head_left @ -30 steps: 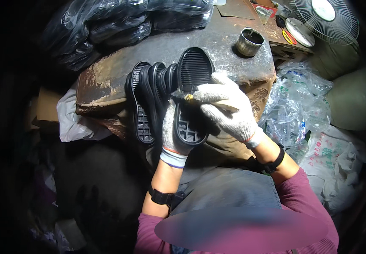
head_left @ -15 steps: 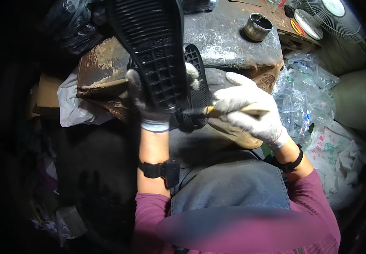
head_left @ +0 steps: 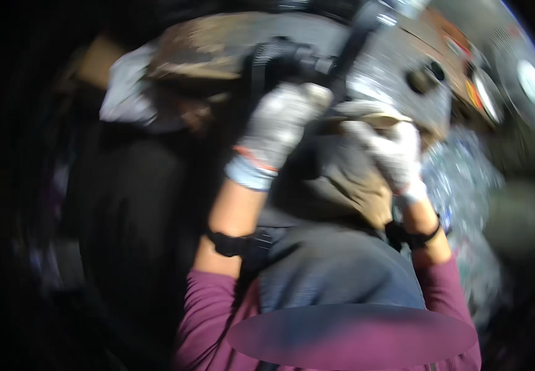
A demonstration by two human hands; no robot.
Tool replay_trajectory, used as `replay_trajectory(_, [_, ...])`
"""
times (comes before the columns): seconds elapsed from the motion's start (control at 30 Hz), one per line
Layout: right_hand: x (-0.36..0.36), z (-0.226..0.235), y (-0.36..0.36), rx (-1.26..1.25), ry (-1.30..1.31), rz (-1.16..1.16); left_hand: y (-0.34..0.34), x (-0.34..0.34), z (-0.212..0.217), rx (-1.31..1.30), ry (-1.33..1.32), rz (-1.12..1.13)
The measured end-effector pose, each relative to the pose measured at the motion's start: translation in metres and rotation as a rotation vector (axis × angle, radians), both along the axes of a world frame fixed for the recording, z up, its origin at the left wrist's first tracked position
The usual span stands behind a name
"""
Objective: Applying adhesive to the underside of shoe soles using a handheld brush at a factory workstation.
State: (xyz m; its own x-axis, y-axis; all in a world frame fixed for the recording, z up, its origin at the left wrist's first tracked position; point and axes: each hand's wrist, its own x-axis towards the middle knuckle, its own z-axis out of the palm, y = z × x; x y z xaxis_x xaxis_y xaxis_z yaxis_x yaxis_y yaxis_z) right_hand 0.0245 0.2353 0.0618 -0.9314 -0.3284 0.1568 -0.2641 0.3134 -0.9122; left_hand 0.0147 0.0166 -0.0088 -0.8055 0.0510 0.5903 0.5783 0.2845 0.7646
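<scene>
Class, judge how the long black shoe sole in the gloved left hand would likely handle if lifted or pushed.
The long black shoe sole is probably fairly stiff, since it extends straight beyond the grey-white gloved left hand without visible sag. Stood on edge, it might tip easily, as it looks long and thin edge-on. Blur hides its texture.

Left hand [head_left: 283,117] in a pale glove, blurred, raised with fingers curled, right hand [head_left: 391,148] gloved, just beside it and slightly lower, fingers bent inward, bare forearms [head_left: 237,210] slanting toward each other, dark wrist straps [head_left: 227,244], plum sleeves [head_left: 208,303]
</scene>
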Motion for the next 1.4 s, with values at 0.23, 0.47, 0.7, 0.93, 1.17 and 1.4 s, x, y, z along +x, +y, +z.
replay_trajectory(0.23, [-0.061, -0.017, 0.04, -0.158, 0.251, -0.197, -0.016, 0.108, -0.045, -0.093, 0.138, -0.022])
replay_trajectory(0.47, [-0.047, -0.003, -0.064, -0.285, 0.212, 0.056, -0.102, 0.326, -0.052, 1.747, -0.426, -0.138])
replay_trajectory(0.7, [-0.102, -0.017, -0.068, -0.205, 0.518, 0.44, -0.12, 0.629, -0.055, 1.567, 1.25, 0.775])
replay_trajectory(0.93, [-0.117, -0.065, 0.018, -0.047, 0.305, 0.256, -0.186, 0.574, -0.055, 1.675, 1.341, 0.833])
replay_trajectory(1.17, [-0.112, -0.054, 0.088, -0.305, 0.298, -0.377, -0.18, 0.213, -0.067, 1.432, -0.103, 0.112])
replay_trajectory(1.4, [-0.119, 0.013, 0.139, -0.381, 0.327, -0.48, 0.046, -0.026, 0.009, -0.675, 0.061, 0.006])
